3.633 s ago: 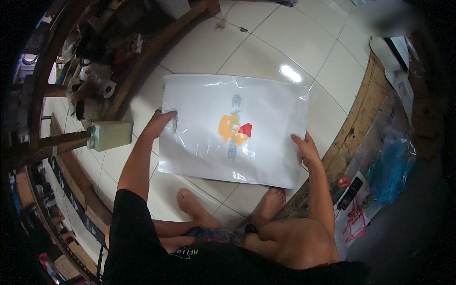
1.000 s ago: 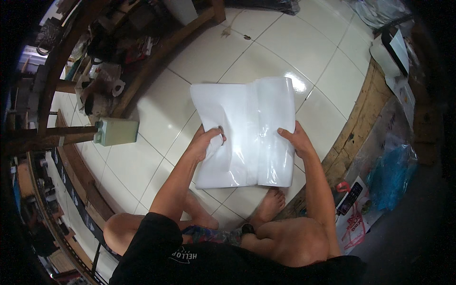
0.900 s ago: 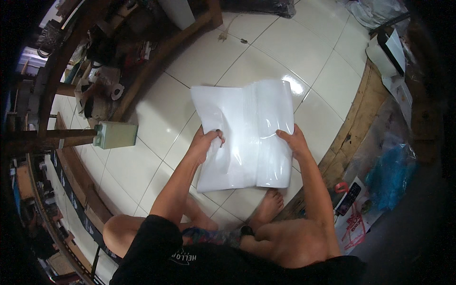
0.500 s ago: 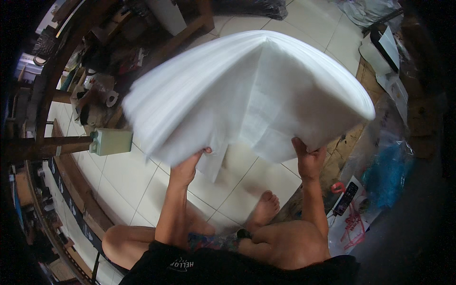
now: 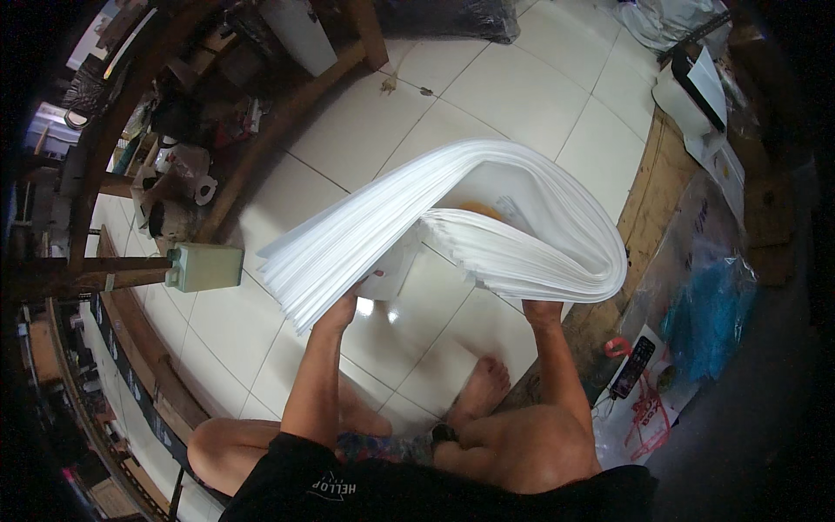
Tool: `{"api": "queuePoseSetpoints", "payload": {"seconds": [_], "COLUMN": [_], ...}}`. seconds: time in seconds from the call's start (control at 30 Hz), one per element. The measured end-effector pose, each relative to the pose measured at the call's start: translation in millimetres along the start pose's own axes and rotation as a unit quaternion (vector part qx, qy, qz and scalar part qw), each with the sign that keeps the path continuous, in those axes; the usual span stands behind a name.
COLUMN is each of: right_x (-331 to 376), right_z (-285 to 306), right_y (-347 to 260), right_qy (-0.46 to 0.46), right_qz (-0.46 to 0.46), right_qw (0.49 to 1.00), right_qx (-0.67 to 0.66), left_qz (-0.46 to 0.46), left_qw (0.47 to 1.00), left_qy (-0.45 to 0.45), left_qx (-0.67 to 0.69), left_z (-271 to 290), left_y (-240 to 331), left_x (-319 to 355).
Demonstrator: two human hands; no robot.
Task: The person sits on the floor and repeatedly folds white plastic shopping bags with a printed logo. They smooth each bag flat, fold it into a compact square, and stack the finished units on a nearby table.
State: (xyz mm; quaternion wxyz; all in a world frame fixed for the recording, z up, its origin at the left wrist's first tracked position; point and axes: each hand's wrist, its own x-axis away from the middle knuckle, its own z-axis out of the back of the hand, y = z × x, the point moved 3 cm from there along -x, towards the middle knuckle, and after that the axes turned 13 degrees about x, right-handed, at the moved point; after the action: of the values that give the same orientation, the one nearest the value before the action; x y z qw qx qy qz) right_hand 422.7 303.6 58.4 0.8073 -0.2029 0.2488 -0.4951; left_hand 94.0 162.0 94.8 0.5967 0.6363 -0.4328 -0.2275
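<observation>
A thick stack of white sheets (image 5: 374, 209), likely paper, is bent into a wide arch above the tiled floor. The sheets fan apart at the left end, and the right side curls round and folds back inward. My left hand (image 5: 339, 310) grips the lower edge of the left part; most of its fingers are hidden by the sheets. Beneath the folded right part, my right hand (image 5: 544, 313) is closed on the sheets, its fingers also mostly covered. Through the loop shows a small orange-yellow patch (image 5: 484, 210) that I cannot make out.
A pale green jerrycan (image 5: 204, 267) stands left beside a wooden shelf frame (image 5: 261, 139) full of clutter. On the right lie flattened cardboard (image 5: 654, 174), clear plastic with a blue bundle (image 5: 709, 313), and a black remote control (image 5: 633, 365). My bare foot (image 5: 487, 383) rests below the stack.
The raised sheets have come down toward me. The spread, tent-like shape has become a curled arch, with the right part folded back. Both hands still hold the stack, the right slightly further left.
</observation>
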Motion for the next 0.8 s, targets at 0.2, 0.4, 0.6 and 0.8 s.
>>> {"api": "queuePoseSetpoints", "payload": {"seconds": [0.2,0.4,0.6,0.8], "right_x": [-27.0,-65.4,-88.8,-75.9], "right_z": [-3.5,13.0,36.8,93.3], "right_y": [-21.4,-33.4,-45.1,-73.2], "right_qy": [0.124,0.104,0.053,0.060], "right_qz": [-0.120,-0.107,-0.247,-0.342], "right_qw": [0.935,0.937,0.891,0.855], "right_qx": [-0.310,-0.317,-0.378,-0.386], "left_qz": [-0.009,0.063,0.169,0.200], "left_qw": [1.000,0.996,0.985,0.972], "left_qy": [0.012,0.042,-0.034,-0.111], "left_qx": [0.015,0.043,0.027,-0.055], "left_z": [-9.2,-18.1,-72.8,-120.5], "left_y": [18.0,54.2,135.9,195.9], "left_x": [-9.8,-36.6,-59.7,-44.8]}}
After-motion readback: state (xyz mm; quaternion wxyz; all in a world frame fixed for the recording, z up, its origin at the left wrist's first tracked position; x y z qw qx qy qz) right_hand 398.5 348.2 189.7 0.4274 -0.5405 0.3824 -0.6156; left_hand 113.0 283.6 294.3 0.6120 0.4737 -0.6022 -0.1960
